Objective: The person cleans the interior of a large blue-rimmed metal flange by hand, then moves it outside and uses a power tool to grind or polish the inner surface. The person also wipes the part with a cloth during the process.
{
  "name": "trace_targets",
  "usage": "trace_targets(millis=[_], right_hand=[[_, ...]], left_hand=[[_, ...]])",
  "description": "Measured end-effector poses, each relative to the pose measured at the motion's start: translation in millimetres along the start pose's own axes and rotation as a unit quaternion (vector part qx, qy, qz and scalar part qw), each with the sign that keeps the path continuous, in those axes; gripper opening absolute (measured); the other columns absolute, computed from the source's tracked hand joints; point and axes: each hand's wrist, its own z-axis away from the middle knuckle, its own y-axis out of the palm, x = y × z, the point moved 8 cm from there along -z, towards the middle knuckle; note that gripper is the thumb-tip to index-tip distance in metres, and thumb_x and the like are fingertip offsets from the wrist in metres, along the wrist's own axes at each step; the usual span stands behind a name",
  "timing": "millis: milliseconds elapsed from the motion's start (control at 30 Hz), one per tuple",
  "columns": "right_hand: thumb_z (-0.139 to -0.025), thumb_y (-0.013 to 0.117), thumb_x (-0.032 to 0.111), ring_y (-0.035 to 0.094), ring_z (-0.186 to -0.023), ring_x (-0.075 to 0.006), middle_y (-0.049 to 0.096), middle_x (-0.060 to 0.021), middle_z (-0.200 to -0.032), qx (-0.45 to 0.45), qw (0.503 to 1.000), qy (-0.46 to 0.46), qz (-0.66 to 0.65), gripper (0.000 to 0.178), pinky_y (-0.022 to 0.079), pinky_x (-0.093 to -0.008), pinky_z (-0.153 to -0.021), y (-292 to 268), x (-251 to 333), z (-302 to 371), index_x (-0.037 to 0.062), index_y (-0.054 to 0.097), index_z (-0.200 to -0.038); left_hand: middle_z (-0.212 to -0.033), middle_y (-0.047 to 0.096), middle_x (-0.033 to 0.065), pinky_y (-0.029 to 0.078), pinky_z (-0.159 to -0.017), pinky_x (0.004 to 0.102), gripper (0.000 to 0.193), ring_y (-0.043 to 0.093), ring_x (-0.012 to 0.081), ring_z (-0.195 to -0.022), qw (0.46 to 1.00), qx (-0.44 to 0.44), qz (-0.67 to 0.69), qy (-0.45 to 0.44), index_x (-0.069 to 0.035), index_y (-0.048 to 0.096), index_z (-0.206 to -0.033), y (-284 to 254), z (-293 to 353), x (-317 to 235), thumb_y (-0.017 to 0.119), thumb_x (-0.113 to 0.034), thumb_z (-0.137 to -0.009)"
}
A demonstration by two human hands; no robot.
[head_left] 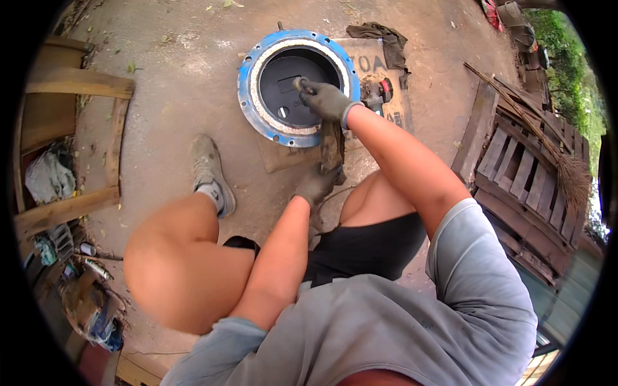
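Note:
A round housing with a blue bolt-holed flange [244,103], a rough whitish ring and a black inside [286,74] lies in front of me. My right hand [327,101], in a dark glove, reaches over its right side. The fingers are closed on a small, pale, rounded piece [299,83] whose kind I cannot make out. My left hand [317,186], also gloved, is closed below the near rim, at the lower end of a dark brown strip [331,147]. Whether that is cloth or board is unclear, and the fingers are partly hidden.
Worn sacking or board [283,156] lies under the housing. Right of it are a power tool with a red part [385,90] and a dark rag [380,33]. Wooden pallets [521,170] with a twig broom [570,180] stand right, a wooden frame [77,82] left.

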Motion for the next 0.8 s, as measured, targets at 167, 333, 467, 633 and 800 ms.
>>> trace_targets(millis=[167, 333, 467, 633, 800], right_hand=[[-0.098, 0.061, 0.014, 0.074, -0.113, -0.0369, 0.077, -0.0148, -0.123, 0.179, 0.908, -0.028, 0.378, 0.051, 0.059, -0.0464, -0.094, 52.9, -4.3, -58.7, 0.026, 0.061, -0.148], [-0.096, 0.06, 0.007, 0.072, -0.122, -0.0351, 0.071, -0.0138, -0.136, 0.281, 0.825, -0.009, 0.49, 0.058, 0.06, -0.0469, -0.096, 90.3, -30.0, -77.6, 0.0304, 0.063, -0.148], [-0.098, 0.059, 0.01, 0.071, -0.123, -0.0364, 0.068, -0.0152, -0.138, 0.252, 0.824, -0.071, 0.503, 0.052, 0.061, -0.0466, -0.097, 101.8, -21.4, -75.9, 0.0278, 0.064, -0.147], [-0.102, 0.054, 0.014, 0.072, -0.12, -0.0359, 0.069, -0.0164, -0.134, 0.23, 0.813, -0.059, 0.531, 0.049, 0.061, -0.0459, -0.097, 106.3, -9.9, -76.3, 0.0279, 0.062, -0.148], [-0.1, 0.06, 0.02, 0.075, -0.118, -0.0331, 0.076, -0.0124, -0.131, 0.198, 0.84, -0.041, 0.503, 0.037, 0.062, -0.0506, -0.09, 111.6, -18.7, -87.1, 0.0172, 0.075, -0.134]], left_hand=[[-0.092, 0.073, 0.0053, 0.053, -0.067, 0.0342, 0.051, 0.065, 0.0156, -0.073, 0.998, 0.022, 0.019, -0.059, -0.004, 0.069, -0.127, -21.7, -26.7, 24.0, 0.078, -0.043, -0.094], [-0.112, 0.077, 0.0067, 0.055, -0.071, 0.0348, 0.064, 0.071, 0.0164, -0.086, 0.996, 0.067, 0.016, -0.053, -0.002, 0.069, -0.132, -30.3, -38.3, 25.4, 0.081, -0.049, -0.09], [-0.12, 0.074, 0.0062, 0.056, -0.078, 0.0313, 0.067, 0.071, 0.0146, -0.092, 0.99, 0.109, 0.058, -0.064, -0.001, 0.068, -0.136, -40.1, -34.2, 14.4, 0.082, -0.049, -0.09], [-0.115, 0.073, 0.0063, 0.058, -0.079, 0.03, 0.067, 0.072, 0.0155, -0.091, 0.969, 0.144, 0.166, -0.111, -0.003, 0.066, -0.137, -35.7, -42.8, 36.5, 0.084, -0.046, -0.09], [-0.115, 0.073, 0.0067, 0.059, -0.077, 0.0306, 0.061, 0.072, 0.0162, -0.092, 0.982, 0.125, 0.099, -0.1, -0.004, 0.066, -0.137, -28.0, -69.9, 67.4, 0.083, -0.042, -0.093]])
